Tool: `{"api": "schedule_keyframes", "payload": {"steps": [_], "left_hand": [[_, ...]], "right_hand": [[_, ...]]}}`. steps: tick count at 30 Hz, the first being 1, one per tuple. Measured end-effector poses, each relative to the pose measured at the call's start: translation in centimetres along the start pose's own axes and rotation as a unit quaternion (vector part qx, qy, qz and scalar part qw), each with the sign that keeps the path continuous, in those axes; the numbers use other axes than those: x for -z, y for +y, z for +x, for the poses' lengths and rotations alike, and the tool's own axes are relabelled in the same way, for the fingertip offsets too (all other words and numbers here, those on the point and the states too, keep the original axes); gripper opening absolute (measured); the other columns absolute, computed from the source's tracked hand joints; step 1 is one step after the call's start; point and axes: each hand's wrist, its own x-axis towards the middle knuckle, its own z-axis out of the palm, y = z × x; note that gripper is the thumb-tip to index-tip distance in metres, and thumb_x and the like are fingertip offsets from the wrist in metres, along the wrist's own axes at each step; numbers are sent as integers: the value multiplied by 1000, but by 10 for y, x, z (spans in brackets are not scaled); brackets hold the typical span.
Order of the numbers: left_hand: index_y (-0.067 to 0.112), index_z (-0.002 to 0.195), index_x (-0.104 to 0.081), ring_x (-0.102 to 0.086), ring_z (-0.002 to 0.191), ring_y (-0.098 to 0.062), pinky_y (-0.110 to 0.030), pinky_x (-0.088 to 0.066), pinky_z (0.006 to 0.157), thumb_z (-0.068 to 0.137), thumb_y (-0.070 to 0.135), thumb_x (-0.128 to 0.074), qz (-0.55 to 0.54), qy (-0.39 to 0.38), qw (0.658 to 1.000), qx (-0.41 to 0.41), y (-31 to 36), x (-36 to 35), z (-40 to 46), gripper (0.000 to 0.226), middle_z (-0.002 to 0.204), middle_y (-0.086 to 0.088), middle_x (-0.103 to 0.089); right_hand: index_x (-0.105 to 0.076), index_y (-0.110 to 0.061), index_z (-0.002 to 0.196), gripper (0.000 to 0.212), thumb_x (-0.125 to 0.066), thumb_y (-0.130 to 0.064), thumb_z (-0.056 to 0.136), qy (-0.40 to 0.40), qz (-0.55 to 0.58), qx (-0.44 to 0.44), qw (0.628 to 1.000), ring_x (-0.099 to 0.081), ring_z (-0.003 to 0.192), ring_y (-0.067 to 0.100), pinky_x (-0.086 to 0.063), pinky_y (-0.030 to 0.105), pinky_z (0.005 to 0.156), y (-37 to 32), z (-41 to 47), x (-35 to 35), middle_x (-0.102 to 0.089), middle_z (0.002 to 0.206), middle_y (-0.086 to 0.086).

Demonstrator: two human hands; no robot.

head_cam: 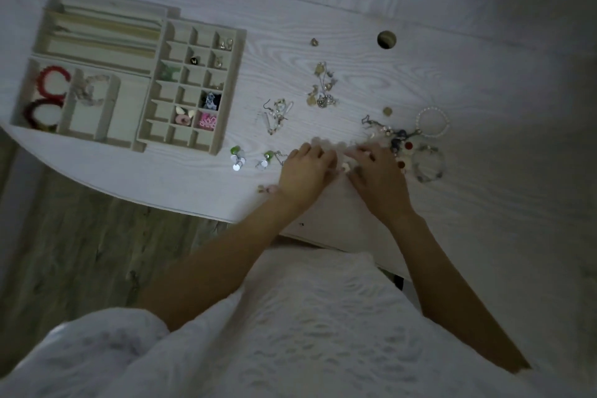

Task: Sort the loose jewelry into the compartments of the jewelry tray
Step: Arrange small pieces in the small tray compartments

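- big white wood-grain table [355,26], with a round cable hole [386,39] near the back edge
- beige jewelry tray [142,142] sits at the left end, a few of its small squares already filled: a pink piece [206,121], a green one [169,72], two red bracelets [48,97] in the big left slot
- left hand [305,171] and right hand [378,174] are close together on the tabletop, fingers curled around something small and pale [345,166]. It's too blurry to say which hand really has it
- loose jewelry is scattered right of the tray: a pearl bracelet [433,123], a gold tangle [323,90], and green earrings with silver discs [237,158] near the front edge
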Motion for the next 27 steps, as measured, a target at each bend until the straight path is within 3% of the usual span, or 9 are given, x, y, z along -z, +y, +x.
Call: {"api": "schedule_keyframes", "payload": {"steps": [2,5,8,13,16,19,21,23,27], "left_hand": [[12,72,-66,-61,59,-27,-27,-45,52,75,32,-53,15,19,1000,17,2,3,-2,24,60,-6,-61],[14,75,-68,-62,56,-28,-26,-39,48,76,27,-69,-19,31,998,47,2,19,-11,14,63,-6,-63],[16,90,-69,-66,74,-24,-32,-50,60,84,25,-66,-136,33,983,115,-13,47,-31,11,83,-3,-68],[17,94,-74,-66,82,0,-17,-50,76,86,14,-70,-337,108,908,226,-66,101,-71,9,90,11,-72],[24,96,-72,-64,78,2,-15,-47,72,85,11,-70,-346,152,883,280,-108,116,-85,18,87,14,-69],[22,99,-72,-61,72,5,-11,-43,68,84,10,-71,-331,163,876,311,-141,119,-89,19,83,12,-69],[20,100,-73,-59,69,11,-3,-38,66,82,12,-74,-289,159,889,319,-159,116,-86,20,83,10,-69],[19,97,-75,-62,72,4,-2,-37,68,79,14,-77,-239,141,907,316,-172,110,-80,19,86,3,-73],[23,98,-75,-67,81,-19,-27,-50,76,79,20,-75,-144,95,945,277,-189,96,-76,19,89,-2,-74]], "right_hand": [[-64,-6,109,30,-63,-10,79,-31,5,69,997,-51,93,35,-49,43,74,-4,6,-5,-57,107,16],[-68,-7,99,21,-59,-16,82,-46,43,100,993,-48,92,30,-46,38,74,-12,16,-7,-58,101,13],[-68,-9,92,10,-63,-14,85,-68,117,114,984,-50,91,25,-43,33,74,-32,28,-8,-60,99,6],[-64,-16,97,7,-63,-17,90,-215,334,44,917,-60,82,1,-44,12,67,-104,55,-9,-65,89,-8],[-65,-16,95,8,-66,-15,87,-252,369,24,894,-66,78,6,-51,20,71,-144,79,-23,-67,87,-7],[-65,-11,95,12,-69,-9,83,-211,320,34,923,-67,74,17,-51,23,65,-179,101,-42,-66,86,-4],[-66,-9,89,11,-72,-12,81,-148,240,83,956,-64,70,16,-52,26,63,-196,112,-54,-67,82,1],[-68,-9,84,7,-73,-13,80,-115,180,125,969,-63,69,19,-53,32,62,-202,117,-61,-68,83,5],[-72,-8,84,6,-72,-7,79,-106,72,191,973,-59,88,25,-53,35,69,-200,119,-72,-63,99,9]]}}
